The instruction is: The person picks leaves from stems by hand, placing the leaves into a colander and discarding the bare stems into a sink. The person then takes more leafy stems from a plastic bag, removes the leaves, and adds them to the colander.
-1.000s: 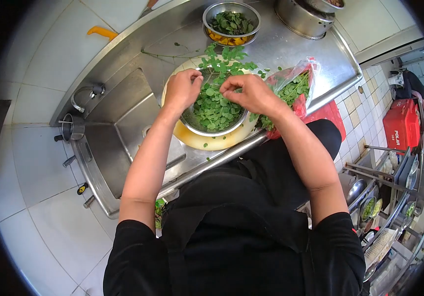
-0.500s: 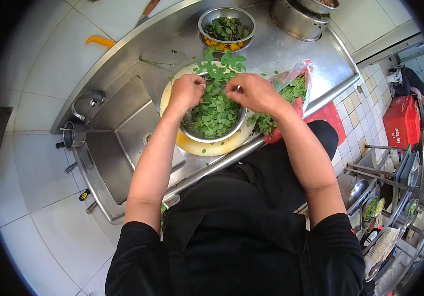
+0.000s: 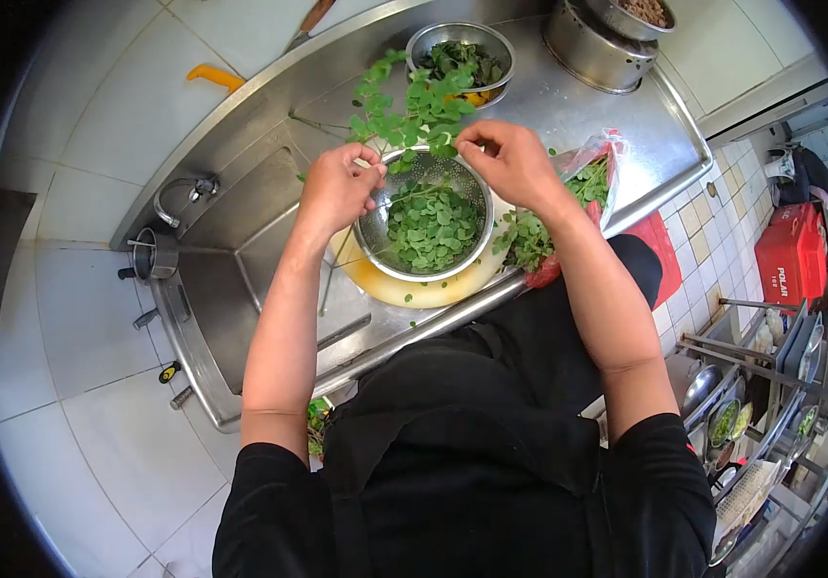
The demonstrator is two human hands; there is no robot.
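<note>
A long leafy green sprig (image 3: 412,108) is held up over the far rim of a metal colander (image 3: 484,249). My left hand (image 3: 339,191) is closed in a pinch around its thin stem, left of the colander. At the sprig's right side, my right hand (image 3: 513,166) pinches leaves between thumb and fingers; the exact grip is partly hidden. Plucked green leaves (image 3: 433,227) lie in the colander. Beneath it is a round, yellowish board (image 3: 372,281) with a few loose leaves on it.
An open plastic bag (image 3: 610,159) of leafy stems (image 3: 529,239) lies to the right. Behind stand a steel bowl of darker leaves (image 3: 462,63) and a metal pot (image 3: 595,53). The sink basin (image 3: 226,289) and tap (image 3: 183,193) are at left.
Both hands have lifted away from the colander's middle and moved slightly apart. The sprig has risen with them, exposing more of the colander and its leaves. The view has shifted slightly.
</note>
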